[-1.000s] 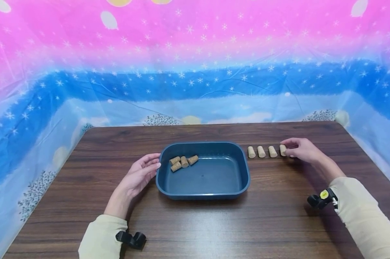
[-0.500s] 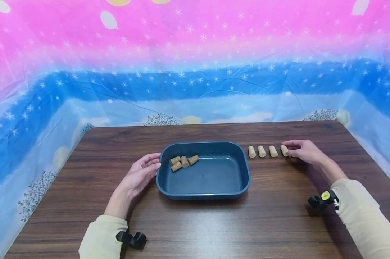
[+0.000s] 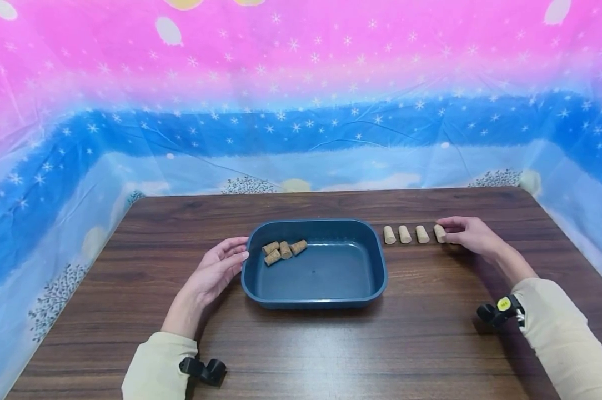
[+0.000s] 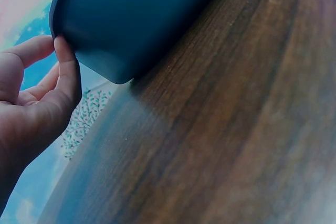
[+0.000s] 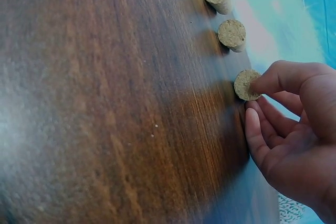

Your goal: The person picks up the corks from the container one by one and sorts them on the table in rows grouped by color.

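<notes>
A dark blue plastic tub (image 3: 313, 303) stands mid-table, with several brown corks (image 3: 285, 250) lying in its left part. My left hand (image 3: 216, 270) is at the tub's left end; in the left wrist view its thumb and a finger pinch the tub's rim (image 4: 52, 17). Right of the tub, several paler corks (image 3: 405, 234) lie in a row along the table. My right hand (image 3: 471, 236) pinches the rightmost cork (image 3: 439, 233) of that row, down at table level. The right wrist view shows the thumb against this cork's round end face (image 5: 244, 85), fingers beside it.
The dark wood table (image 3: 311, 355) has its far edge just behind the tub and the cork row. A patterned pink and blue cloth (image 3: 301, 128) hangs behind and at both sides. Black wrist mounts (image 3: 496, 311) sit at both sleeves.
My right hand has shifted very slightly to the right with the rightmost cork, then stayed nearly still. The left hand and the tub keep their places.
</notes>
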Action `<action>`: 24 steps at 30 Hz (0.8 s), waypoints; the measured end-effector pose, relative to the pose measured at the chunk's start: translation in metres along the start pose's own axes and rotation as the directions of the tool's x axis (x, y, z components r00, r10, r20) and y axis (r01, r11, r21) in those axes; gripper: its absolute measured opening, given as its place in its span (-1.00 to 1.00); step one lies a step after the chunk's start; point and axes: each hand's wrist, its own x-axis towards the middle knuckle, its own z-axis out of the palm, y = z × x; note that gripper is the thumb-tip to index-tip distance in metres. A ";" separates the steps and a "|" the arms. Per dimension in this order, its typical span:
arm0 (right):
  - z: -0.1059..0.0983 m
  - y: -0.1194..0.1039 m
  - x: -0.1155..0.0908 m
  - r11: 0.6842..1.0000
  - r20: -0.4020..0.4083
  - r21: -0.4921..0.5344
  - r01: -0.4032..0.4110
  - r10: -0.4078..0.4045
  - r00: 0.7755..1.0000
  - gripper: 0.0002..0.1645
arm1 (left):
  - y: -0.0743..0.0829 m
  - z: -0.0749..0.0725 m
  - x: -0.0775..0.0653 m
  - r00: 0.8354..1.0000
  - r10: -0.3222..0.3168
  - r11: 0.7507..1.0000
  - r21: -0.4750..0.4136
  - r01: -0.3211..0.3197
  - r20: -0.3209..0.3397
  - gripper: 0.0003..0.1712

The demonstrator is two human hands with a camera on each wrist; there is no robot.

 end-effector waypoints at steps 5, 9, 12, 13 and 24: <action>0.000 0.000 -0.001 1.000 0.000 0.002 0.001 -0.001 1.000 -0.39 | 0.001 0.001 0.000 1.000 -0.003 1.000 0.007 0.003 0.002 -0.62; 0.000 0.000 0.000 1.000 0.005 -0.010 -0.006 0.006 1.000 -0.39 | 0.001 0.001 0.000 1.000 -0.008 1.000 0.011 0.008 -0.002 -0.61; 0.000 0.000 0.000 1.000 0.008 -0.023 -0.003 0.003 1.000 -0.39 | 0.001 0.001 -0.001 1.000 -0.010 1.000 0.009 0.010 -0.004 -0.61; 0.000 0.000 0.000 1.000 0.007 -0.025 -0.002 0.002 1.000 -0.39 | 0.002 0.001 -0.001 1.000 -0.009 1.000 0.008 0.009 -0.003 -0.61; 0.000 0.001 -0.001 1.000 0.008 0.002 -0.002 0.002 1.000 -0.39 | 0.003 0.002 -0.002 1.000 0.005 1.000 0.006 -0.005 0.010 -0.61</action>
